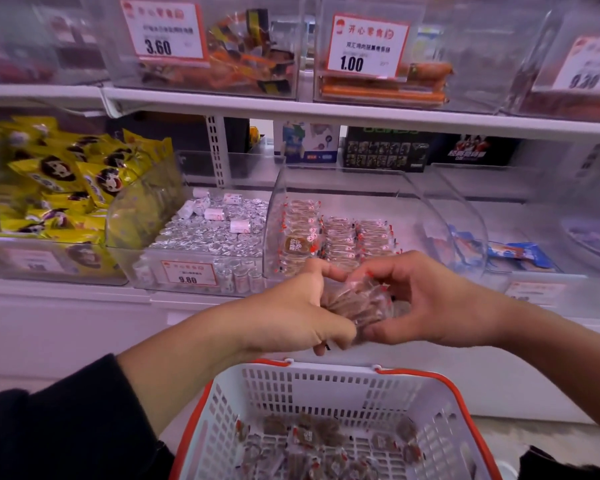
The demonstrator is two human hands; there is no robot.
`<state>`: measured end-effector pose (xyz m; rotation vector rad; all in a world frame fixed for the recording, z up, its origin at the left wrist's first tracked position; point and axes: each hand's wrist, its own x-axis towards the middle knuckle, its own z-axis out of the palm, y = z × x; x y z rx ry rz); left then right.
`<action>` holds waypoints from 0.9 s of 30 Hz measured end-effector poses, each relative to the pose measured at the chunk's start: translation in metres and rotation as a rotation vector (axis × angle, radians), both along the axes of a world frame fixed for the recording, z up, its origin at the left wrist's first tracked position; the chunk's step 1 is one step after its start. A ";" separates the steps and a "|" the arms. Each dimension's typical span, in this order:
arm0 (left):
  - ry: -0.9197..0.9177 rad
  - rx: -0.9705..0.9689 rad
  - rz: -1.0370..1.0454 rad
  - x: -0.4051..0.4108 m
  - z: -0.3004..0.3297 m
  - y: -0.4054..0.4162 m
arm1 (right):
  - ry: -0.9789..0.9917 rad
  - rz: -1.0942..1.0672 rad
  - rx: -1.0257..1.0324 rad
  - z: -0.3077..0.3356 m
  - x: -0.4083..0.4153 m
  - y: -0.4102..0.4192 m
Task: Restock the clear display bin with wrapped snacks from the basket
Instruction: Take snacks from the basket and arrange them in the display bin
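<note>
Snacks (355,304) bunched between left hand (291,313) and right hand (426,303).

A single head-worn wide-angle view looks forward and down, close to the shelf (326,109) that crosses the upper frame. The basket (329,386) sits at bottom centre, nearest the lens, with both forearms reaching in from the lower corners.

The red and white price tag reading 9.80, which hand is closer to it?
Left. The left hand sits just right of and below the red and white price tag reading 9.80; the right hand is farther right, across the clear-wrapped brown snack bundle both grip.
</note>
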<state>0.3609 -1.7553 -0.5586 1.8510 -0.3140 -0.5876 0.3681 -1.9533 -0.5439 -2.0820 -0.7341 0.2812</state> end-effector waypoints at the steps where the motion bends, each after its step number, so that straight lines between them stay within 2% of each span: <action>1: 0.003 -0.024 0.021 0.002 0.003 0.003 | -0.014 -0.008 -0.008 0.002 0.004 0.002; 3: 0.005 -0.106 0.082 0.012 0.012 0.014 | -0.008 -0.074 0.014 0.009 0.016 0.003; 5: -0.113 -0.120 0.259 0.028 0.019 0.031 | 0.024 -0.201 0.045 0.015 0.039 0.003; 8: -0.422 0.096 0.700 0.055 0.020 0.060 | -0.051 -0.387 -0.055 0.020 0.084 0.010; 9: -0.480 0.224 0.740 0.061 0.016 0.066 | -0.075 -0.404 -0.120 0.019 0.097 0.018; 11: -0.512 0.480 0.621 0.068 0.004 0.071 | -0.088 -0.379 -0.248 0.012 0.116 0.037; 13: -0.550 0.569 0.463 0.070 -0.004 0.070 | -0.093 -0.314 -0.333 0.000 0.129 0.057; 16: -0.627 0.585 0.367 0.072 -0.008 0.070 | -0.223 -0.237 -0.441 -0.011 0.138 0.078; 20: -0.676 0.611 0.371 0.072 -0.009 0.068 | -0.398 -0.174 -0.593 -0.016 0.143 0.082; 23: -0.681 0.590 0.370 0.071 -0.010 0.068 | -0.489 -0.087 -0.813 -0.020 0.145 0.078; 24: -0.678 0.580 0.365 0.070 -0.010 0.068 | -0.485 -0.035 -0.892 -0.022 0.146 0.078; 27: -0.667 0.577 0.365 0.071 -0.012 0.067 | -0.302 0.075 -1.030 -0.032 0.150 0.081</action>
